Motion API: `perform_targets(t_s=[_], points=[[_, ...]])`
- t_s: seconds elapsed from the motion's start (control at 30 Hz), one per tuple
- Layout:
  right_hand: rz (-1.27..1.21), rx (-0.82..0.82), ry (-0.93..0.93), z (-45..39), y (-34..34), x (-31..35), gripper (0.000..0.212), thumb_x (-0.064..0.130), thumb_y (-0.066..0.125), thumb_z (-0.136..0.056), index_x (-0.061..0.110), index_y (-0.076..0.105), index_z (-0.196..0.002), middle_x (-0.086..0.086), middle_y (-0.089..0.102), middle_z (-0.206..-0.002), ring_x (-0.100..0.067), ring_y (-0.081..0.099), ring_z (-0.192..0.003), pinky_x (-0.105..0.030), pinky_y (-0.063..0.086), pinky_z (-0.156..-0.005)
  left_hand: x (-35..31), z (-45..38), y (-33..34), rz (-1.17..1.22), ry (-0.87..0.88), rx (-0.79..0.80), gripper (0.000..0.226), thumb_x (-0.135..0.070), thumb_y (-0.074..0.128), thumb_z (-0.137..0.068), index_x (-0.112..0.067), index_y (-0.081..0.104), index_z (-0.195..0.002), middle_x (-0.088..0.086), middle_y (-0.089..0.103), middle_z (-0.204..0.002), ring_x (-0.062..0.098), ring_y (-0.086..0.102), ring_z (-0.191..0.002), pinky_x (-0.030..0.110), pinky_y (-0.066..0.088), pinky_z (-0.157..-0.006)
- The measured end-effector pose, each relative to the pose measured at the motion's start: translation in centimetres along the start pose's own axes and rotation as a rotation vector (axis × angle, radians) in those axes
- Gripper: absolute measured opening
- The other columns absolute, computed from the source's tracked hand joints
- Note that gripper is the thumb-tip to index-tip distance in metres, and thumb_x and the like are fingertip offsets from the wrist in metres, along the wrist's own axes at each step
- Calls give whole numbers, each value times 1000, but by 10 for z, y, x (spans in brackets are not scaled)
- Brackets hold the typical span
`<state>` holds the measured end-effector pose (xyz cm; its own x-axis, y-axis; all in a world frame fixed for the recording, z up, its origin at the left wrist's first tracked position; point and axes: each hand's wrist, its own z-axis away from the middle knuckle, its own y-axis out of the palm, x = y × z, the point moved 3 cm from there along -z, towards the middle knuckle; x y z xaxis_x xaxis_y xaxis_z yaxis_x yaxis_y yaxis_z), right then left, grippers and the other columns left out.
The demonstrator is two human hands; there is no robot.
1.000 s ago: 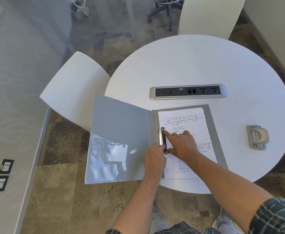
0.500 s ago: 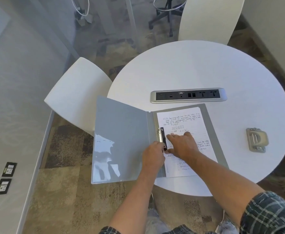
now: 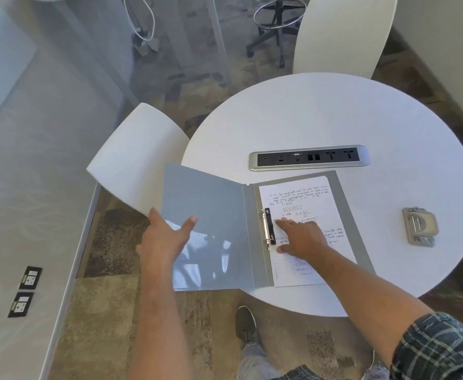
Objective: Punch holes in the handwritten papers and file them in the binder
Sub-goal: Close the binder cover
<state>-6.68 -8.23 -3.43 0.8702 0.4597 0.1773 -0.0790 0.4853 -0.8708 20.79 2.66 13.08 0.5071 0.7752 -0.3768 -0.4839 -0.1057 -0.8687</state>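
1. Two hands work in the single head view. The left hand [image 3: 167, 239] grasps the outer edge of the binder's front cover [image 3: 202, 229], thumb on its inner face. The cover hangs past the bench [image 3: 362, 119] rim with nothing beneath it, so the grip carries it; judged purpose: swinging it shut.
2. The right hand [image 3: 301, 237] lies released, palm down and fingers spread, on the handwritten papers [image 3: 301, 198] just beside the ring mechanism [image 3: 267, 227]. Judged purpose: pressing the sheets flat against the rings.
3. The papers sit on the right leaf of the open binder [image 3: 345, 215], threaded on the rings, which appear closed. The filing step looks near complete.
4. The hole punch [image 3: 419, 226] rests on the bench, well apart to the right and untouched.
5. A power strip panel [image 3: 308, 157] is set into the bench just beyond the binder's top edge.
6. Obstruction: the right hand lies in the cover's closing path and would need to withdraw. A white chair [image 3: 131, 165] stands near the overhanging cover.
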Motion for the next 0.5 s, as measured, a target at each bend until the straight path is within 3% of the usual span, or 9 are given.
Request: perform_targets(t_s=[0.07,0.13,0.2,0.27,0.33,0.4,0.5], points=[[-278,35,49,1,-5,-7,88,60,70,-88,32,29,-161,-1,46,-161,-26,56,-137,-42,43,-114,-7,11,-12,165,97,34,62,-61,64,-90,-17,59,-133,5,70,-122,29,67,-111,43,53,-90],[-663,36,68,5,-13,-16,84,62,74,-85,34,39,-156,-5,51,-156,-27,55,-137,-46,42,-114,-25,28,-20,341,196,87,43,-61,62,-92,-25,73,-112,-7,78,-100,15,75,-91,37,55,-78],[-1022,4,51,14,-30,-26,78,69,71,-82,35,49,-149,-4,57,-151,-23,62,-129,-47,47,-110,-48,45,-13,493,283,234,35,-58,58,-96,-31,76,-108,-17,78,-99,4,75,-88,33,51,-82],[-1285,23,35,27,-45,-37,76,77,63,-81,34,55,-142,-2,67,-139,-19,71,-115,-50,52,-106,-74,58,11,533,423,410,26,-46,56,-102,-34,75,-115,-19,77,-109,5,74,-97,35,51,-92],[-1463,105,36,40,-51,-55,69,77,49,-88,30,60,-138,-1,75,-123,-18,77,-99,-43,60,-92,-95,63,49,346,602,493,29,-38,59,-102,-35,70,-128,-15,71,-128,6,67,-117,32,47,-103],[-1570,148,65,51,-50,-76,61,70,41,-97,25,69,-127,-5,78,-107,-19,73,-85,-32,55,-78,-112,67,95,-19,745,525,51,-40,61,-99,-38,50,-148,-8,48,-156,14,47,-141,30,35,-116],[-1513,31,197,66,-43,-111,39,43,63,-84,15,78,-107,-16,66,-92,-24,59,-74,-32,42,-63,-117,73,152,-471,789,537,85,-46,64,-93,-48,10,-159,-8,6,-172,34,18,-155,52,23,-122]])
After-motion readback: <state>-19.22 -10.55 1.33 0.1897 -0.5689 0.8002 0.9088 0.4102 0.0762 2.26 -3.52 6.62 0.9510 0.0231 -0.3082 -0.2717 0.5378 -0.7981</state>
